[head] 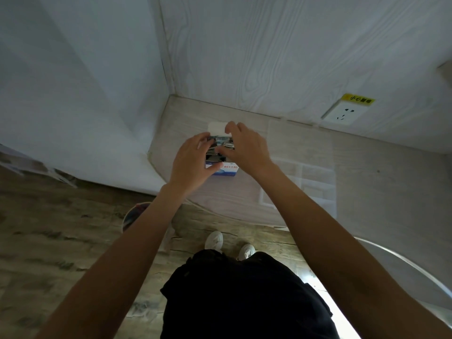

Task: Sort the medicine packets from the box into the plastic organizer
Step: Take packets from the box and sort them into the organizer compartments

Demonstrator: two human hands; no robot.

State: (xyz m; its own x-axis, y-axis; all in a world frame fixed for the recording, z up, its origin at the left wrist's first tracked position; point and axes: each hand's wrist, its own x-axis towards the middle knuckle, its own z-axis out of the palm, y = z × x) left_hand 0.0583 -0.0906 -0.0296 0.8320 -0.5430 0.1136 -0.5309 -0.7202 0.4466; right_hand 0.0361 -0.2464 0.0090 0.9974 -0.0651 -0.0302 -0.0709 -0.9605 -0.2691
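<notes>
Just right of box (pixel 224 170), organizer (pixel 299 182)

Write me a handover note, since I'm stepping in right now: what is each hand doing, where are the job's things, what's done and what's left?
Left hand: holds the left side of the box, thumb on its front.
Right hand: fingers curled over the open top, apparently pinching a packet; the grip itself is partly hidden.
The box stands on the table near the corner, its white flap up, packets still inside.
The clear plastic organizer lies to the right of the box; no packets seen in it.
Done: box opened. Left: move and sort all packets.
</notes>
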